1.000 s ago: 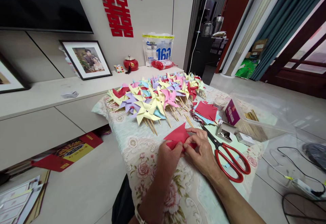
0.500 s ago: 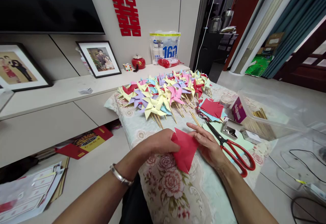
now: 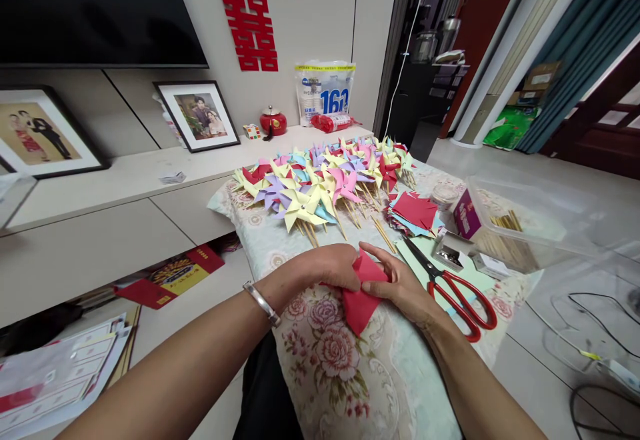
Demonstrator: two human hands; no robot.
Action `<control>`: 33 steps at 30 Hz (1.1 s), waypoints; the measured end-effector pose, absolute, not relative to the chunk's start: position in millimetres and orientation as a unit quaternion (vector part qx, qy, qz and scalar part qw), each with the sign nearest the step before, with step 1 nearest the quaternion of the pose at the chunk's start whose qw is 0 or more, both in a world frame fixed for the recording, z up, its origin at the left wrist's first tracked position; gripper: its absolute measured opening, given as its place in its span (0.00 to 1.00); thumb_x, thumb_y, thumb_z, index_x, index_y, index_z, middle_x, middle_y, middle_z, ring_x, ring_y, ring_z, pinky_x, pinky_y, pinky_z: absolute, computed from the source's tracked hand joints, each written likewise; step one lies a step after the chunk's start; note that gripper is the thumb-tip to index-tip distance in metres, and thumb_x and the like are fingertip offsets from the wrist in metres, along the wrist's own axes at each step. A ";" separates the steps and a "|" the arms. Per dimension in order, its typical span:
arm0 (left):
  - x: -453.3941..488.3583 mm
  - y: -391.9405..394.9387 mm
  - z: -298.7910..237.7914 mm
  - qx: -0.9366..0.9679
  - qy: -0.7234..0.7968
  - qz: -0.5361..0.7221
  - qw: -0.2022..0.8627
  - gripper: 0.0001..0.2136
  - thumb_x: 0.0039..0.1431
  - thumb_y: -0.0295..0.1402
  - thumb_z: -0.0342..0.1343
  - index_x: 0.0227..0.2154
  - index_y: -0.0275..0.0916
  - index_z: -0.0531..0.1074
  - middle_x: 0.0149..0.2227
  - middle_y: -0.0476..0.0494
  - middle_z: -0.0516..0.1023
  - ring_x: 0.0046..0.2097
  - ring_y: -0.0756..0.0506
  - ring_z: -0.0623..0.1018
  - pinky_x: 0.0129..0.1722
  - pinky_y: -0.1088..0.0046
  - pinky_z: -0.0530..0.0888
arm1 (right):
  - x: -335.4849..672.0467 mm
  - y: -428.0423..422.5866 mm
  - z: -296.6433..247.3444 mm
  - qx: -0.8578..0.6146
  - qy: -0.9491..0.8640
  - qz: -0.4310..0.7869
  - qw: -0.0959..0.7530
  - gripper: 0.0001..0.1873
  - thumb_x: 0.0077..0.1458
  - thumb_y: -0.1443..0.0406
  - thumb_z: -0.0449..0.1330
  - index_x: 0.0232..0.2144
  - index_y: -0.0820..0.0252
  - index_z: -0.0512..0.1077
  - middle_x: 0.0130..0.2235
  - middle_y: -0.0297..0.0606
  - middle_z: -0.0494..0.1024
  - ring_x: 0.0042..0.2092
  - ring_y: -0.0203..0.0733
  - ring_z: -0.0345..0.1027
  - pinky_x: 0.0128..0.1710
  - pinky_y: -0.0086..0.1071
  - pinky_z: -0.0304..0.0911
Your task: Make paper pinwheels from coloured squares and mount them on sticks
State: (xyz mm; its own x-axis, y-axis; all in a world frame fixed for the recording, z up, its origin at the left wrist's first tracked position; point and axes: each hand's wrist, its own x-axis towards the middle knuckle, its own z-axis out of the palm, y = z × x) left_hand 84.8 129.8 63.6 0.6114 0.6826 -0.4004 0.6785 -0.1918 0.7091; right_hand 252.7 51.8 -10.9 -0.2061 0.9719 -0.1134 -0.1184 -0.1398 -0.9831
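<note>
A red paper square (image 3: 361, 307), cut in from its corners, is held low over the flowered cloth (image 3: 330, 373). My left hand (image 3: 337, 267) grips its left side, fingers mostly hidden behind it. On the right side, my right hand (image 3: 400, 283) presses the paper with the thumb while its fingers wrap behind. Part of the sheet is bent over between the two hands. Just right of my right hand lie scissors (image 3: 450, 287) with red handles. Beyond the hands stand many finished paper pinwheels (image 3: 305, 207) on sticks, and a stack of cut paper squares (image 3: 415, 212).
A small box of metal pins (image 3: 450, 257) and a white box (image 3: 491, 265) lie right of the scissors. Behind them is a clear plastic bin (image 3: 530, 227) with wooden sticks. Loose sticks (image 3: 384, 235) lie by the pinwheels. A white cabinet (image 3: 125, 190) borders the left.
My right thumb has come down onto the red paper, and the right side of the sheet is now bent inward. My left hand has moved slightly right.
</note>
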 end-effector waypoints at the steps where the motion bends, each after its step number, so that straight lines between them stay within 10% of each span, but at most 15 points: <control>1: 86.1 130.0 64.3 0.778 0.440 -0.030 0.448 0.11 0.29 0.24 0.59 0.05 0.40 0.61 0.08 0.54 0.58 0.17 0.51 0.57 0.20 0.70 0.51 | 252.4 51.6 -10.4 -0.443 -0.480 0.614 0.444 0.43 0.47 0.68 0.69 0.65 0.50 0.61 0.51 0.39 0.80 0.49 0.51 0.75 0.50 0.44 0.69; 14: 89.3 128.7 73.2 0.781 0.410 -0.133 0.452 0.12 0.35 0.27 0.58 0.09 0.41 0.60 0.11 0.55 0.58 0.18 0.51 0.58 0.20 0.71 0.54 | 250.2 51.6 -8.5 -0.482 -0.526 0.543 0.443 0.43 0.41 0.73 0.64 0.62 0.54 0.66 0.64 0.38 0.69 0.61 0.53 0.65 0.55 0.40 0.66; 25: 46.5 105.9 31.9 0.490 0.429 0.208 0.730 0.22 0.47 0.50 0.66 0.35 0.36 0.72 0.30 0.43 0.80 0.30 0.47 0.78 0.34 0.72 0.71 | 246.1 51.9 -5.8 -0.466 -0.426 0.557 0.539 0.41 0.43 0.70 0.67 0.61 0.57 0.64 0.48 0.38 0.81 0.40 0.42 0.76 0.40 0.33 0.70; 33: 77.6 68.2 16.0 0.409 0.368 0.348 0.759 0.13 0.46 0.36 0.67 0.34 0.34 0.78 0.28 0.46 0.80 0.32 0.45 0.77 0.38 0.68 0.73 | 243.4 50.5 -3.6 -0.484 -0.428 0.533 0.546 0.39 0.43 0.67 0.68 0.59 0.58 0.67 0.50 0.40 0.80 0.45 0.46 0.75 0.46 0.36 0.70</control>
State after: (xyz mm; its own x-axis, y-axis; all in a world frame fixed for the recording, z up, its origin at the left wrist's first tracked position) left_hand 77.6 68.2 16.0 0.4867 0.8296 -0.2736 -0.2270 0.4226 0.8774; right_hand 243.4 50.5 -3.6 0.0651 0.9968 -0.0470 -0.1678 -0.0355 -0.9852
